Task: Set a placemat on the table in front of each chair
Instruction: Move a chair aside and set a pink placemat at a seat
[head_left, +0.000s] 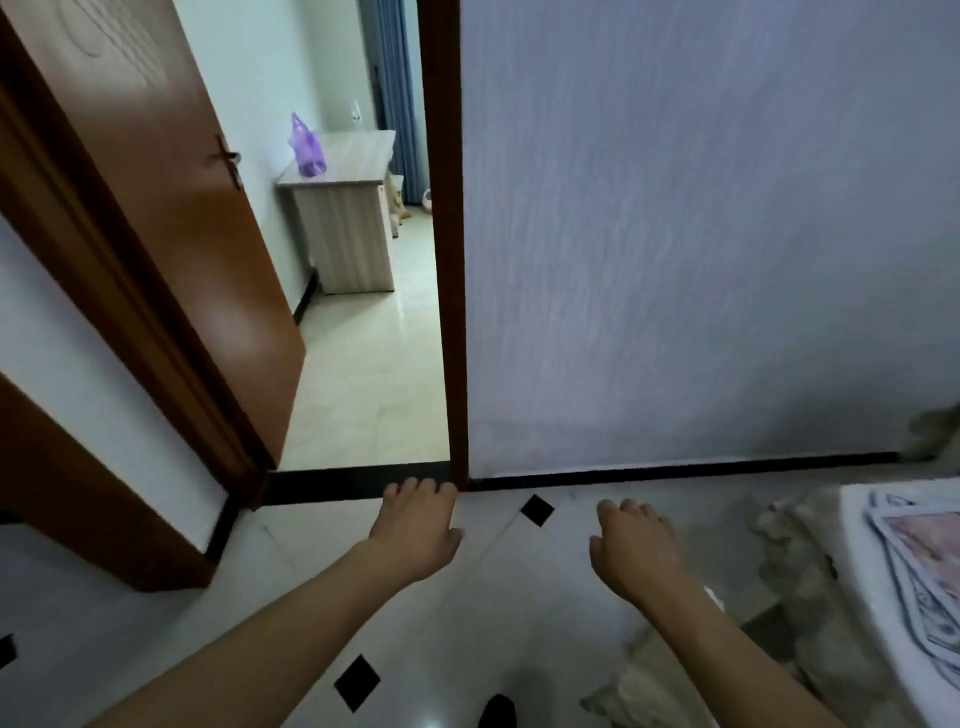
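Observation:
Both my arms stretch forward over a white tiled floor, palms down. My left hand (415, 525) hangs near the doorway threshold, fingers loosely apart, holding nothing. My right hand (636, 545) is beside it to the right, also empty with fingers apart. At the far right edge a white table (872, 571) shows, with patterned placemats (930, 566) with blue borders stacked on it. No chair is clearly in view.
A brown door (156, 234) stands open on the left, leading to a room with a wooden desk (343, 228) and a purple plastic bag (307, 148). A grey-white wall (701, 234) fills the right. Fluffy beige fabric (810, 587) lies beside the table.

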